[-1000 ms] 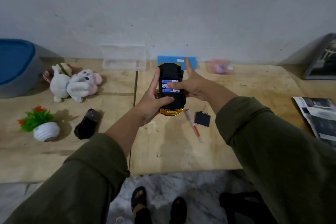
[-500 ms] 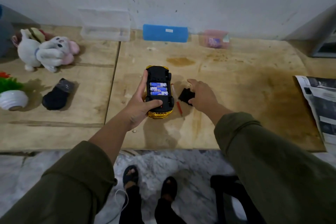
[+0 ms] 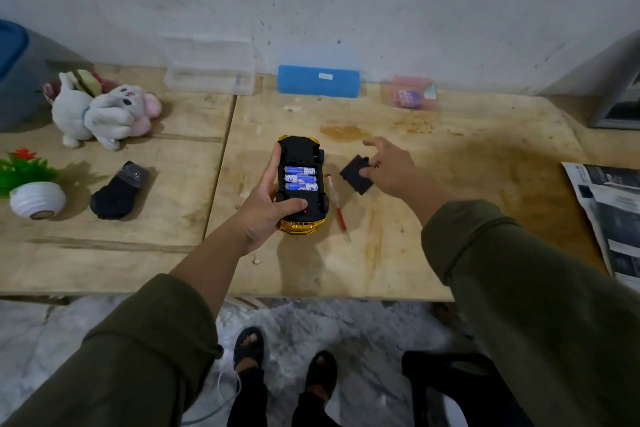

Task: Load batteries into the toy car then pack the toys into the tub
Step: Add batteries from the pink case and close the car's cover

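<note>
My left hand grips the yellow toy car upside down above the wooden table. Its black underside faces up, and three blue batteries lie in the uncovered compartment. To the car's right, my right hand pinches the black battery cover at its edge, tilted just over the table. A red-handled screwdriver lies on the table between car and cover. The clear plastic tub stands at the back by the wall.
A white plush bunny, a small black toy and a potted fake plant sit on the left. A blue case and pink box line the wall. Newspaper lies on the right, a blue-topped bin far left.
My right hand left the batteries, went down to the table and took hold of the black cover, which now tilts up. My left hand lowered the car toward the table.
</note>
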